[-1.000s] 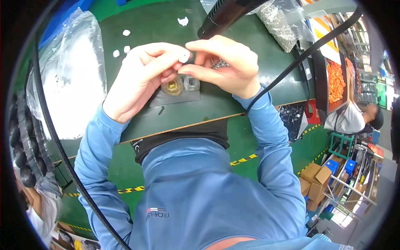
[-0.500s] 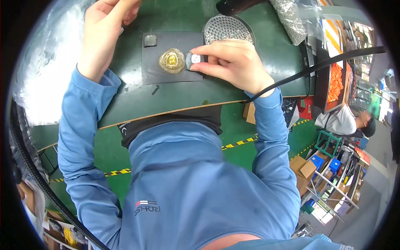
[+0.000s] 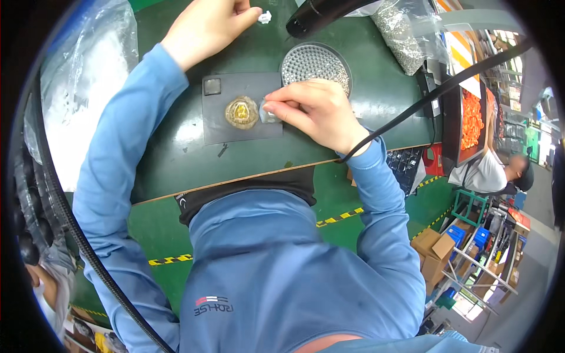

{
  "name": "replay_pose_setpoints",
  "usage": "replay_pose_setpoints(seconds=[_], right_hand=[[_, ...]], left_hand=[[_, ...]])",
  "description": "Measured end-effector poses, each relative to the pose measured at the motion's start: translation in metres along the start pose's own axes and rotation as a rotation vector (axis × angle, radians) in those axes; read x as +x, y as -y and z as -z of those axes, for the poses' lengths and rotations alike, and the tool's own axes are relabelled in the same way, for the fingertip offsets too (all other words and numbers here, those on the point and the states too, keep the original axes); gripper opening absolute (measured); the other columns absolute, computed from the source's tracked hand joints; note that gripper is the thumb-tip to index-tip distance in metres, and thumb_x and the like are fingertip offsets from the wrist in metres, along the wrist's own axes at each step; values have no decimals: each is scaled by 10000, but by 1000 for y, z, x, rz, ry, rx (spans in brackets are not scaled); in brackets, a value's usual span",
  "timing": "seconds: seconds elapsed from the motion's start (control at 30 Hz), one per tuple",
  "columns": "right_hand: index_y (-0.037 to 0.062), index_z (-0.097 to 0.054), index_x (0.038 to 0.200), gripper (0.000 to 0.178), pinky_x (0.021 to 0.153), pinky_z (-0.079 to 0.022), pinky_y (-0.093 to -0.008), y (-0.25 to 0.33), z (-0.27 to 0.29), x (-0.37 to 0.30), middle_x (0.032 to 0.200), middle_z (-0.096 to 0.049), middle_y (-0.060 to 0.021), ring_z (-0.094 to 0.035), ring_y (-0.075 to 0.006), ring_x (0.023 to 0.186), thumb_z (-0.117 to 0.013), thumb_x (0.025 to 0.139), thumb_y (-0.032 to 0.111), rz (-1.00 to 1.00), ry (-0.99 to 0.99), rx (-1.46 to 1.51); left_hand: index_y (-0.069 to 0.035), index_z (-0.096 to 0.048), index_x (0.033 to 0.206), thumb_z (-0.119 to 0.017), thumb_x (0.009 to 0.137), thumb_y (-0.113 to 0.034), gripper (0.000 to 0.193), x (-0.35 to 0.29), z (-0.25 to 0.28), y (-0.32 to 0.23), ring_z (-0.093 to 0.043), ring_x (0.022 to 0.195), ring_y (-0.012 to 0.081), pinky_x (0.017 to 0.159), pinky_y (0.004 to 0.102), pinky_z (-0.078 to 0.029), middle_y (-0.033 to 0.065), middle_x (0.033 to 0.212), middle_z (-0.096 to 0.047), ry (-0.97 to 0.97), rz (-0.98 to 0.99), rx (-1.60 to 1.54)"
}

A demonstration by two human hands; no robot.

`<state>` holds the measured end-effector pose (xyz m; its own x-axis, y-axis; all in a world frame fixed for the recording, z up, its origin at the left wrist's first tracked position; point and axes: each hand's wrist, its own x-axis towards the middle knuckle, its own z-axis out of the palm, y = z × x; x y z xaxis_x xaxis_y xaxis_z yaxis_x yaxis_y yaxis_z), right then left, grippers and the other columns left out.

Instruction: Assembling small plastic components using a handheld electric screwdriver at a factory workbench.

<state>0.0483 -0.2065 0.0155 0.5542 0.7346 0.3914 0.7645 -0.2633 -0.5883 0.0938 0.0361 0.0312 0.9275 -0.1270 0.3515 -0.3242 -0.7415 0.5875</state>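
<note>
My right hand (image 3: 321, 113) is closed in a pinch, thumb and forefinger together at a small bluish-grey piece (image 3: 269, 113). This piece is at the right side of a dark flat mat (image 3: 241, 134). Beside it on the mat sits a round, clear-brown disc with a yellow centre (image 3: 241, 112). A small dark square block (image 3: 212, 86) occupies the mat's upper left corner. My left hand (image 3: 206, 28) reaches over the far part of the table with its fingers curled. A white crumpled bit (image 3: 265, 17) is beside its thumb tip; whether the hand grips it is unclear.
A round grey dish with a studded bottom (image 3: 315, 65) stands behind my right hand. Further right lie a bag of small grains (image 3: 403, 44) and a tray of orange pieces (image 3: 472, 120). A black cable (image 3: 424, 97) crosses near my right wrist. Clear plastic bags (image 3: 88, 88) cover the left.
My left hand has swung right, to the white crumpled bit. My right hand stays at the bluish-grey piece; the white square in its pinch no longer shows. The view has shifted, so the table appears lower.
</note>
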Motion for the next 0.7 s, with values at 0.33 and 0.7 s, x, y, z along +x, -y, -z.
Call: replay_pose_setpoints(seconds=[0.33,0.7], right_hand=[[97,-733,919,123,563,-467,-318,2,-3,-1,667,-625,-19,-590,-168,603,-791,855,185,-120,44,37],[59,-669,1287,492,551,-420,-205,10,10,7,755,-616,33,-507,-35,625,-810,818,16,-124,-189,282]], left_hand=[[-3,-667,852,-700,857,-378,377,26,-33,1,-672,822,416,759,493,-536,237,838,-678,87,-2,427],[4,-577,742,-694,885,-163,249,-48,19,-36,-413,586,19,513,235,-327,-32,615,-484,211,138,-412]])
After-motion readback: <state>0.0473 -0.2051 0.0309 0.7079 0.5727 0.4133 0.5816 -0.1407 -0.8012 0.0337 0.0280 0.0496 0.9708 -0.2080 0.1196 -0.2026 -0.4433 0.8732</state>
